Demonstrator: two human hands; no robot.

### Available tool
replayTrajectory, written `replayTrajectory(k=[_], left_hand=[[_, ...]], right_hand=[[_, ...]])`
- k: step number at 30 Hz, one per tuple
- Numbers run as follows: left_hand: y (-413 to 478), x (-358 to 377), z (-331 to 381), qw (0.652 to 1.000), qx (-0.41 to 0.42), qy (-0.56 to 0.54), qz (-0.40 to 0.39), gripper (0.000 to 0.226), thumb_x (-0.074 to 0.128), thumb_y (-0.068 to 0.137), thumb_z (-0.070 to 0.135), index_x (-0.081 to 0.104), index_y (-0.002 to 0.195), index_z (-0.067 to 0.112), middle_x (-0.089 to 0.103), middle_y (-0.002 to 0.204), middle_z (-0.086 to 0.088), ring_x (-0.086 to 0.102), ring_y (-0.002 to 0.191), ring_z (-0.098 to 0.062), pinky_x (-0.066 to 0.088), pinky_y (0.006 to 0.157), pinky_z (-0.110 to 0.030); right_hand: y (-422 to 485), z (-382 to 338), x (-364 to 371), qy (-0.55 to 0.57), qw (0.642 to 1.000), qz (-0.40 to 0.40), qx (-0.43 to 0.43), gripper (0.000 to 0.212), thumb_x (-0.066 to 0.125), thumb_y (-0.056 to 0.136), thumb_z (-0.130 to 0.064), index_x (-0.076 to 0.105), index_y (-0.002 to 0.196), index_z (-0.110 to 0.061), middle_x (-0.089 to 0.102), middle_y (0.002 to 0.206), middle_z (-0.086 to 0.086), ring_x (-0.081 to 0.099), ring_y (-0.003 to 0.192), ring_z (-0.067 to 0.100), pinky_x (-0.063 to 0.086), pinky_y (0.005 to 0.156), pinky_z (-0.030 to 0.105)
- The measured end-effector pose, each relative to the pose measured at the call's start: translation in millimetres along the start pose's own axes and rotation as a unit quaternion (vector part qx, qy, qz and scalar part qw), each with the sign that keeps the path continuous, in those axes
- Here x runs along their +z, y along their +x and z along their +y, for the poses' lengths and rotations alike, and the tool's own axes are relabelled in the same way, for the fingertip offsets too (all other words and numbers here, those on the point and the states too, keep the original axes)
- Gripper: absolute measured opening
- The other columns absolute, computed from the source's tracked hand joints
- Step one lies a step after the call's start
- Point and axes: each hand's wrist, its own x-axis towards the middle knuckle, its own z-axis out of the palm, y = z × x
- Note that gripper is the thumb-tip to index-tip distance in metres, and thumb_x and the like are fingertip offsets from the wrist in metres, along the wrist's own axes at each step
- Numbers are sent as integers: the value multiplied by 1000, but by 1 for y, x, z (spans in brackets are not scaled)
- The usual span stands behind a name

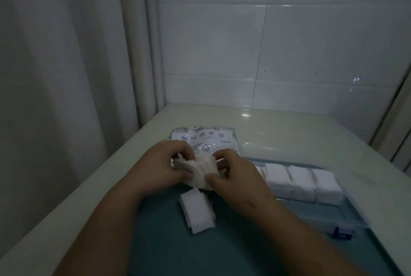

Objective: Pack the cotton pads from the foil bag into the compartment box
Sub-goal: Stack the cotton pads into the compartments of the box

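Currently pinching a loose stack of cotton pads (203, 170) between left hand (164, 164) and right hand (233, 173), both grips closed on it. Risking pads sliding out, missing the compartment box (347, 211) at three o'clock.

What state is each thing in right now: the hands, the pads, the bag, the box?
Left hand: gripping one end of a stack of cotton pads.
Right hand: gripping the other end.
Held stack of cotton pads: lifted above the table, slightly fanned.
Loose stack: lying on the teal mat, untouched.
Foil bag: lying flat behind the hands.
Compartment box: open, three compartments visibly filled with pads.
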Motion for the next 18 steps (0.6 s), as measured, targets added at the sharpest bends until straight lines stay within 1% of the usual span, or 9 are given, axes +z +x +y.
replayTrajectory(k=[1, 3, 5, 6, 8, 11, 14, 16, 18], left_hand=[[0, 0, 0, 1000, 4, -10, 6, 31, 81, 62, 10, 64, 75, 32, 65, 83, 11, 53, 84, -2, 34, 63, -8], [0, -1, 0, 999, 7, -35, 11, 31, 80, 63, 6, 65, 77, 30, 65, 84, 14, 54, 81, 1, 35, 63, -7], [0, -1, 0, 998, 6, -68, 9, 28, 77, 63, 9, 65, 78, 30, 65, 87, 18, 56, 77, 4, 37, 62, -7], [0, -1, 1, 996, 5, -85, 9, 24, 73, 62, 13, 65, 78, 29, 65, 86, 16, 57, 74, 3, 39, 61, -7], [0, -1, 1, 993, -3, -120, 6, 21, 66, 60, 17, 66, 78, 28, 66, 84, 12, 57, 69, 2, 41, 59, -9], [0, 0, -1, 977, -22, -211, -4, 21, 67, 60, 18, 64, 79, 27, 63, 76, 8, 56, 65, -4, 45, 58, -17], [-1, 0, -5, 952, -35, -305, -4, 22, 70, 57, 23, 62, 78, 25, 60, 75, 6, 55, 68, -13, 45, 60, -26], [0, 2, -4, 936, -37, -351, 3, 21, 70, 61, 15, 60, 78, 22, 58, 73, 4, 55, 67, -15, 46, 57, -26], [1, 5, 0, 923, -37, -382, 8, 19, 66, 65, 9, 58, 81, 17, 58, 70, 4, 55, 63, -12, 46, 53, -21]], right_hand=[[1, 0, 0, -9, 1000, -2, -4, 29, 64, 84, -35, 59, 113, -32, 65, 102, -13, 60, 87, 5, 51, 79, 26], [1, 2, 0, -16, 1000, 1, -12, 20, 61, 88, -32, 65, 107, -30, 66, 95, -12, 57, 79, 4, 46, 69, 21], [1, 3, 0, -3, 1000, 14, -7, 14, 61, 88, -30, 66, 101, -28, 64, 89, -12, 56, 74, 2, 42, 62, 18], [1, 4, 0, 5, 1000, 20, -4, 13, 62, 88, -30, 66, 100, -28, 64, 88, -12, 56, 74, 2, 43, 63, 19], [2, 4, 0, 19, 999, 32, 2, 13, 62, 87, -29, 66, 99, -27, 66, 89, -11, 59, 77, 4, 49, 70, 25], [2, 5, -3, 42, 998, 53, 11, 12, 61, 86, -30, 66, 98, -28, 66, 92, -13, 60, 82, 4, 53, 76, 28], [2, 6, -7, 79, 994, 79, 6, 7, 60, 87, -29, 61, 93, -31, 63, 90, -16, 58, 82, 1, 51, 73, 24], [2, 6, -11, 110, 990, 91, 5, 4, 59, 88, -26, 59, 86, -30, 61, 85, -14, 57, 77, 1, 48, 66, 21], [2, 4, -13, 141, 986, 87, 4, 7, 58, 88, -23, 58, 82, -27, 60, 83, -10, 57, 76, 6, 49, 65, 23]])
